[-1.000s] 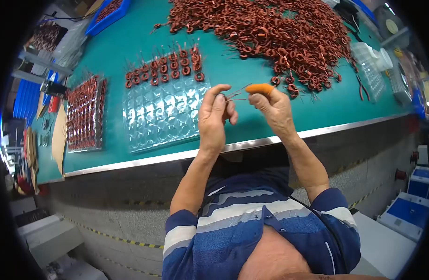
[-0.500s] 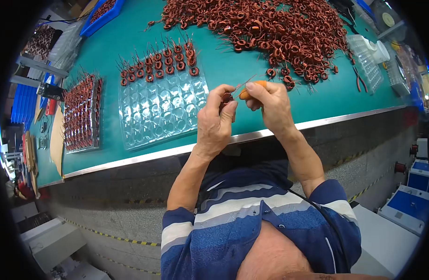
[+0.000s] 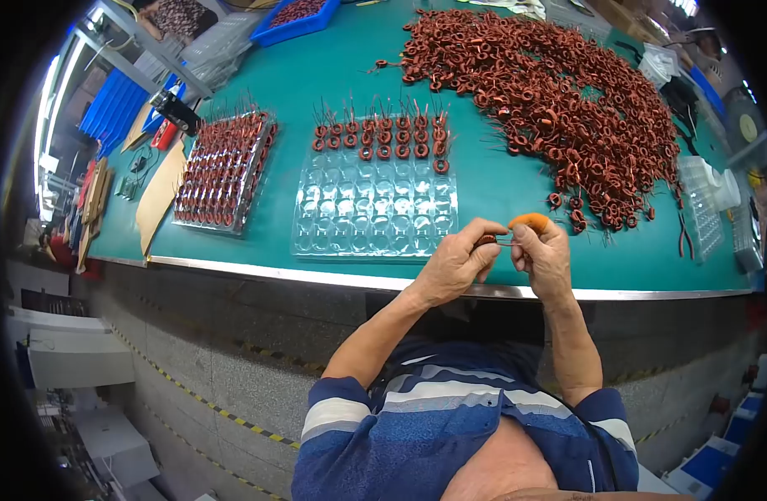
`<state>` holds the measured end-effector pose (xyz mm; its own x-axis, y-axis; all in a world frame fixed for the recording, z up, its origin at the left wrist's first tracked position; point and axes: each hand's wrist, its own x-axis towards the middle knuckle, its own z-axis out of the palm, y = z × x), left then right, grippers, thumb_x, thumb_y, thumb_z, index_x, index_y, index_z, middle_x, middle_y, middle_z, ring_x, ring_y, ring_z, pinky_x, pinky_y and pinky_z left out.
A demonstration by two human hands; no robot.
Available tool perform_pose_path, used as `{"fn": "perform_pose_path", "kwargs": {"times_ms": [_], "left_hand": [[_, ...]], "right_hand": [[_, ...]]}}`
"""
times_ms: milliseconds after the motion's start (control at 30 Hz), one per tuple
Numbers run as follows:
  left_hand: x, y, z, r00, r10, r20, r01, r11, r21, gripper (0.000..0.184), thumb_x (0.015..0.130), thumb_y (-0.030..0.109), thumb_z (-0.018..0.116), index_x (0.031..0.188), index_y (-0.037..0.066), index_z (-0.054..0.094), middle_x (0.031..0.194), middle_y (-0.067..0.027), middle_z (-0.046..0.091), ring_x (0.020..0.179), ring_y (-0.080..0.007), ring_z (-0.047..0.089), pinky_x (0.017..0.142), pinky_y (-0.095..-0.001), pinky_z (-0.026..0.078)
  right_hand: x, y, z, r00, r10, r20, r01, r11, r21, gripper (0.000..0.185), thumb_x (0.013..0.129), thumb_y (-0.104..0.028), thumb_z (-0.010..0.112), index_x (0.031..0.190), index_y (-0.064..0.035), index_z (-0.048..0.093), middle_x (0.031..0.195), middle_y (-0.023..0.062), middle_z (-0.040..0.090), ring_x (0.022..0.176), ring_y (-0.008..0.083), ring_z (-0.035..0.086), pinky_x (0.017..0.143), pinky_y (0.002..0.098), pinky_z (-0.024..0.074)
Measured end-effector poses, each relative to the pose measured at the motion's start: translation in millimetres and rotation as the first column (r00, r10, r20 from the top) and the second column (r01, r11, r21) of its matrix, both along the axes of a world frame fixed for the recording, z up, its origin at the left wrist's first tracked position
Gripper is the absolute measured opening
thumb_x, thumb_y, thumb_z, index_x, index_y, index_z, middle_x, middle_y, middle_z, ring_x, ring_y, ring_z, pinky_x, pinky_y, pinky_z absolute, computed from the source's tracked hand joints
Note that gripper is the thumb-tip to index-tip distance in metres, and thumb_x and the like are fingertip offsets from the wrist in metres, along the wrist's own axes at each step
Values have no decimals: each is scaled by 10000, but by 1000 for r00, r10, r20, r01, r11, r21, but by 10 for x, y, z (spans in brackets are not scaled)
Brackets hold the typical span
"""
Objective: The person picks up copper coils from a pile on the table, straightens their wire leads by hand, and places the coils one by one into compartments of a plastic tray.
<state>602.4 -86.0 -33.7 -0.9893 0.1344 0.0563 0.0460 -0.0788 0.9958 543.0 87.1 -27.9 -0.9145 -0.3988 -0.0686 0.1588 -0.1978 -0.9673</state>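
Note:
My left hand [image 3: 460,265] is closed around a small copper-wound ring coil [image 3: 487,240], gripping it between thumb and fingertips. Thin wire leads [image 3: 504,243] run from the coil toward my right hand [image 3: 545,257]. That hand is wrapped around a tool with an orange handle [image 3: 529,221]; its working end is too small and hidden to make out. Both hands are close together over the table's front edge. Left of them lies a clear plastic tray [image 3: 375,246], with coils standing in its back rows, leads up, and bare pockets in front.
A large heap of copper coils [image 3: 559,92] spreads over the green table [image 3: 258,79]. A filled coil tray [image 3: 223,171] stands at left, near a blue bin [image 3: 296,35]. Pliers [image 3: 685,236] and a clear tray [image 3: 702,204] lie at right. A metal edge [image 3: 383,280] borders the front.
The camera view has swung, so the table and trays appear farther right. My hands stay together at the coil; its leads now lie flatter between them, and the orange handle has tilted.

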Motion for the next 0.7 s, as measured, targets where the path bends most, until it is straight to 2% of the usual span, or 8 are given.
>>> {"fn": "perform_pose_path", "kwargs": {"times_ms": [100, 233, 300, 433, 500, 567, 633, 700], "left_hand": [[14, 66, -98, 997, 75, -6, -71, 967, 246, 210, 994, 113, 506, 1169, 0, 529, 722, -20, 503, 584, -99, 499, 547, -234, 424], [-37, 102, -128, 987, 156, 27, -156, 938, 310, 201, 1003, 147, 503, 1147, 8, 518, 713, -29, 495, 559, -115, 482, 528, -239, 414], [-50, 64, -74, 976, 219, -11, -210, 951, 227, 204, 1010, 156, 494, 1157, 15, 492, 700, -26, 484, 558, -114, 481, 529, -242, 416], [-91, -5, -88, 951, 244, -188, -272, 952, -138, 182, 1010, 134, 494, 1152, 20, 478, 700, -9, 476, 559, -90, 469, 509, -246, 396], [-106, -4, -43, 929, 238, -283, -329, 883, -336, 194, 978, 113, 536, 1139, 19, 483, 757, -94, 587, 629, -208, 599, 558, -318, 461], [-115, -14, -3, 892, 204, -403, -395, 787, -474, 213, 959, 112, 558, 1136, 18, 485, 812, -156, 639, 702, -293, 658, 606, -366, 500], [-130, -36, 67, 915, 125, -383, -334, 767, -548, 233, 943, 117, 574, 1134, 16, 488, 893, -228, 653, 828, -385, 670, 679, -427, 519], [-157, -93, 98, 951, 13, -309, -202, 782, -589, 251, 952, 131, 563, 1159, 23, 471, 930, -222, 658, 864, -383, 668, 706, -434, 518]], "right_hand": [[126, -76, 74, 952, -78, -297, 122, 984, 133, 176, 923, -158, 658, 942, 17, 663, 661, 41, 615, 533, 81, 549, 472, 209, 410], [9, -188, -6, 961, -169, -218, 173, 985, 0, 277, 930, -190, 653, 1088, 31, 599, 719, 65, 628, 618, 99, 587, 562, 208, 450], [-46, -127, -69, 949, -242, -201, 245, 969, -8, 342, 923, -222, 666, 1134, 29, 571, 715, 64, 628, 596, 92, 582, 538, 209, 446], [26, 30, 32, 990, -129, -60, 137, 980, 147, 366, 912, -242, 683, 1121, 34, 565, 719, 63, 633, 575, 83, 573, 516, 209, 442], [33, -41, 67, 978, -179, -104, 197, 958, 208, 354, 914, -235, 681, 1113, 32, 562, 720, 63, 636, 564, 82, 569, 506, 205, 437], [83, -136, -53, 924, -312, -221, 336, 938, 81, 245, 926, -184, 653, 1053, 17, 590, 730, 55, 643, 562, 74, 560, 496, 193, 414], [84, -102, 19, 985, -137, -104, 151, 980, 132, 233, 936, -218, 651, 975, 10, 623, 725, 43, 638, 568, 73, 564, 497, 193, 415], [80, -109, -12, 998, -47, -48, 50, 997, 57, 248, 941, -246, 647, 927, 1, 635, 714, 36, 630, 562, 74, 564, 490, 192, 414]]}}
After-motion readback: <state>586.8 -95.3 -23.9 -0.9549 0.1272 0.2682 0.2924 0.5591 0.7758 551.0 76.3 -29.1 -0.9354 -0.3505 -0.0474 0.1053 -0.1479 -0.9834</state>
